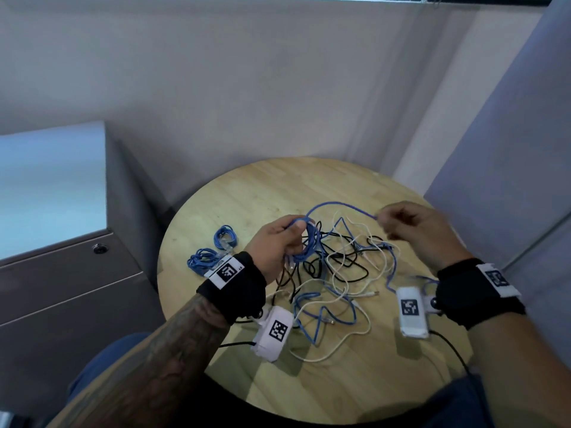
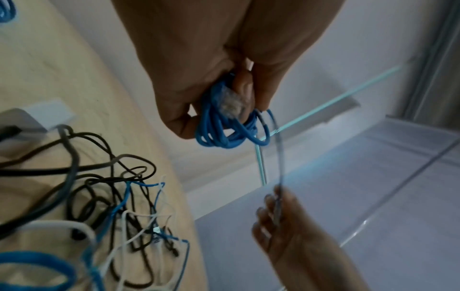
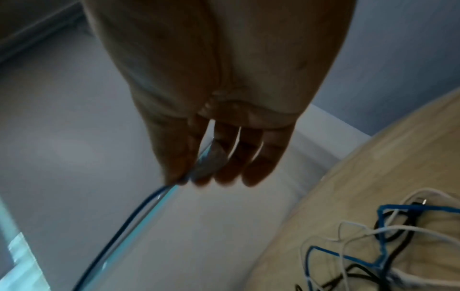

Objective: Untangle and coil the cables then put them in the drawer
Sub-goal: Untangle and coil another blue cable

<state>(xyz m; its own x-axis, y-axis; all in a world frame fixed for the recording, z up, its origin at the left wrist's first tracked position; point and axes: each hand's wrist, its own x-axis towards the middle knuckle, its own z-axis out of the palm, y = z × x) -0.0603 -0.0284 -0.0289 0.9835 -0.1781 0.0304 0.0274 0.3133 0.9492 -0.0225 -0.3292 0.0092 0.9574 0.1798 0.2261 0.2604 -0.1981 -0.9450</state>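
Left hand (image 1: 279, 242) clasps half-wound thin blue cable coil (image 1: 304, 242); right hand (image 1: 414, 227) pinches its free end taut at centre right, feeding the next loop.

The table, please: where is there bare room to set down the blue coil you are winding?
Bare wood lies along the far rim of the table, beyond the two finished coils and the tangle. The near edge below the tangle is also free. The middle is crowded with loose cables.
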